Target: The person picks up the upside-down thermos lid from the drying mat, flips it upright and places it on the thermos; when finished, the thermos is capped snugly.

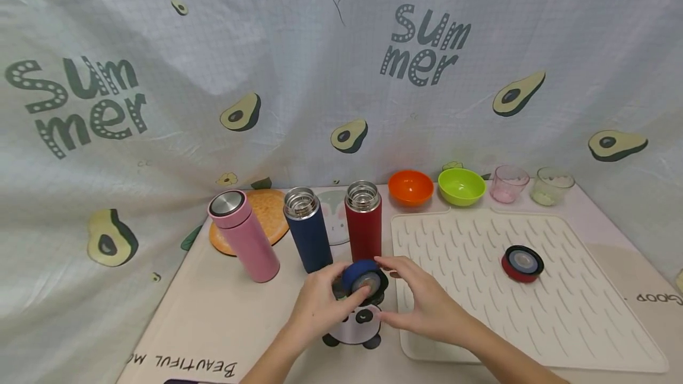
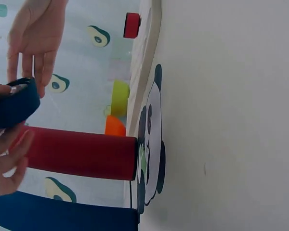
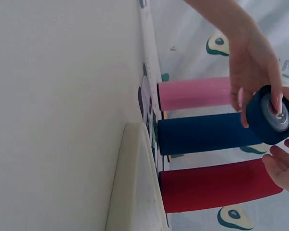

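Note:
My left hand point(image 1: 318, 303) pinches a blue bottle lid point(image 1: 358, 268), with the thumb over its pale inner side, which faces up. Beside it, my right hand point(image 1: 427, 301) has its fingers extended close to the lid's rim and its thumb spread apart. In the left wrist view, the right hand's fingertips overlap the lid point(image 2: 17, 107). Behind the hands stand an uncapped blue thermos bottle point(image 1: 309, 236) and an uncapped red thermos bottle point(image 1: 365, 227), their steel mouths showing. A red lid point(image 1: 522, 264) lies on the cream ridged mat with its inner side up.
A capped pink thermos point(image 1: 248, 242) stands at left, by an orange round mat point(image 1: 271, 209). Along the back are an orange bowl point(image 1: 410, 188), a green bowl point(image 1: 461, 187) and two glass cups. The ridged mat point(image 1: 459, 325) covers the right side; a panda mat point(image 1: 353, 332) lies under the hands.

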`<state>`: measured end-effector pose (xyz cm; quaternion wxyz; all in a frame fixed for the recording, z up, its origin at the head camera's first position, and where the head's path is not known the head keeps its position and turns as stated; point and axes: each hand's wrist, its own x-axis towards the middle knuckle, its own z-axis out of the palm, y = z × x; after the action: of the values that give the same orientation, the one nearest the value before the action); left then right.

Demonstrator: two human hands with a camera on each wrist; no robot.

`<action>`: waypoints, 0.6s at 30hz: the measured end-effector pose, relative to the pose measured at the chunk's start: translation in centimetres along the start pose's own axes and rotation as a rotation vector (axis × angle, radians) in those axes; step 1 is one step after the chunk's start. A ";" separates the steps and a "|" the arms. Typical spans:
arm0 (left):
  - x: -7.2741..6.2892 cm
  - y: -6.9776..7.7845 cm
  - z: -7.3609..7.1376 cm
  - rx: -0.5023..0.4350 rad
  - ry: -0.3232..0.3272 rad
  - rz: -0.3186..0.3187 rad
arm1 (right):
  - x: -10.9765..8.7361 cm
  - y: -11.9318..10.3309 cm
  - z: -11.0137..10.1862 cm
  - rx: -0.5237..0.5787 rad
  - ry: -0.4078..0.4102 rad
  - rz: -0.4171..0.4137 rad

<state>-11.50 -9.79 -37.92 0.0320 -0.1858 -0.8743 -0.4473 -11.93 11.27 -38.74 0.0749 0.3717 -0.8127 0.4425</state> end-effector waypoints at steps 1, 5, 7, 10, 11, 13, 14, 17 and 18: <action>-0.1 0.0 0.0 0.058 0.047 0.053 | 0.0 0.1 0.0 0.019 0.003 0.013; 0.0 -0.3 0.3 0.218 0.187 0.327 | -0.2 0.3 0.3 0.084 0.008 0.077; 0.1 -0.6 0.5 0.287 0.229 0.477 | -0.2 0.3 0.4 0.104 0.008 0.100; 0.3 -0.9 0.8 0.384 0.291 0.700 | -0.3 0.2 0.6 0.129 0.004 0.137; 0.3 -0.9 0.9 0.408 0.309 0.761 | -0.4 0.2 0.6 0.137 0.002 0.146; 0.3 -0.9 1.0 0.441 0.346 0.853 | -0.4 0.0 0.6 0.156 0.000 0.158; 0.4 -0.8 1.0 0.453 0.364 0.888 | -0.4 0.0 0.7 0.171 0.000 0.157; 0.4 -0.7 1.0 0.477 0.417 0.953 | -0.3 -0.2 0.7 0.214 0.002 0.117; 0.4 -0.6 1.0 0.480 0.429 0.964 | -0.2 -0.3 0.7 0.226 0.004 0.100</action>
<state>-12.03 -9.22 -38.89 0.4496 -0.4558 -0.7419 -0.1992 -11.43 10.74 -39.05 0.0118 0.3359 -0.7750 0.5352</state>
